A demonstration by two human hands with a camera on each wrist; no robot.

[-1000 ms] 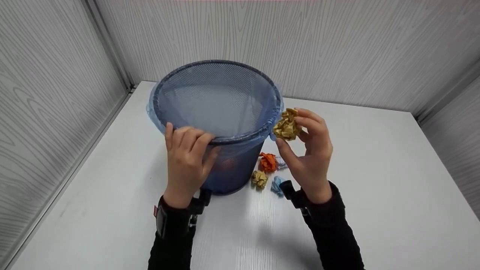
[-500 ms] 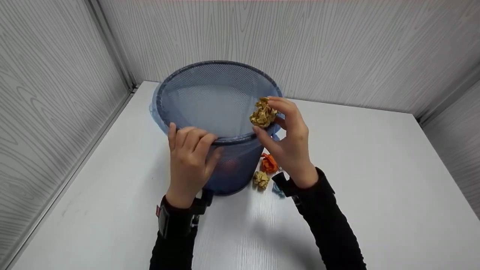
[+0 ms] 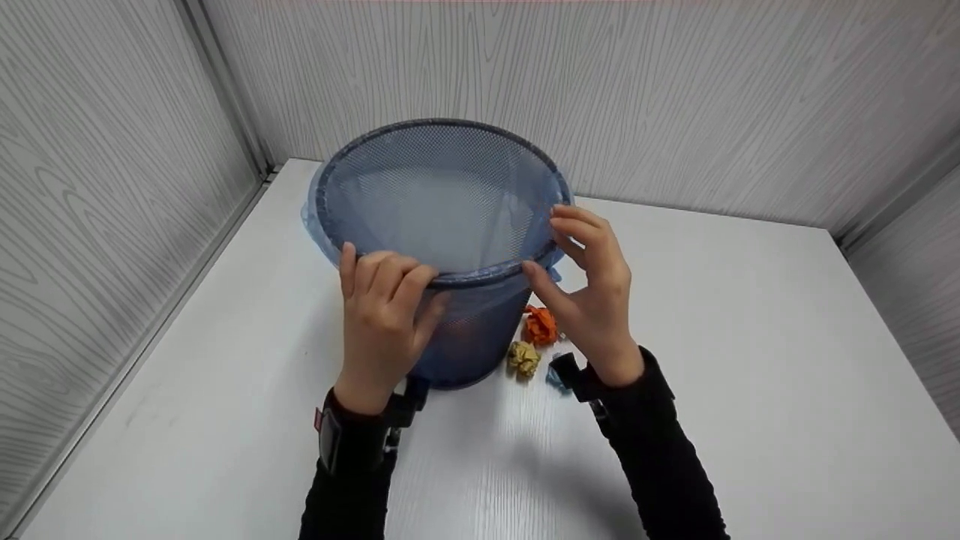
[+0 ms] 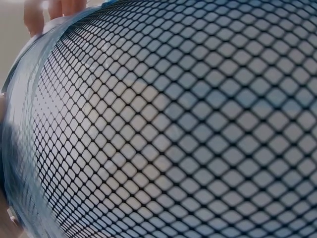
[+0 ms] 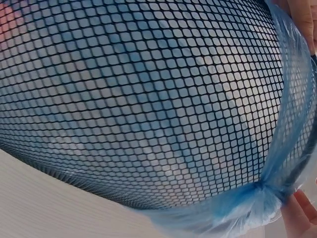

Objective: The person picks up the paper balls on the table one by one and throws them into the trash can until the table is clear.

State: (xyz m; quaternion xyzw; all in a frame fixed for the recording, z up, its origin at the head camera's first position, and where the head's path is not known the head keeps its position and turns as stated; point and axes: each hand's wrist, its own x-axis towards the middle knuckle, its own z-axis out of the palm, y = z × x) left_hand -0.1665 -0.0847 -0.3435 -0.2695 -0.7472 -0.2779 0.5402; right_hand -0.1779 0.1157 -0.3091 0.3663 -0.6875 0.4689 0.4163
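A dark mesh wastebasket [image 3: 469,345] lined with a thin blue plastic bag [image 3: 311,217] stands upright on the white table. My left hand [image 3: 381,319] grips its near rim, fingers curled over the edge. At the right side of the rim is my right hand [image 3: 592,289], thumb and fingers spread apart with nothing between them; the thumb tip is by the rim. Gold crumpled paper is no longer visible in the right hand. Near the right wrist view's lower edge, a bag knot [image 5: 257,188] bunches outside the mesh. The wastebasket's floor is hidden.
Beside the wastebasket's base lie an orange paper ball [image 3: 541,325], a yellowish paper ball [image 3: 523,359] and a light blue paper ball [image 3: 556,379], partly covered by the right wrist camera. A reddish patch [image 3: 459,328] shows faintly through the mesh. Wood-grain panels [image 3: 675,97] enclose the table.
My right hand carried the gold paper ball leftward over the rim and let go of it; the hand has since drawn slightly back to the right. My left hand keeps its grip.
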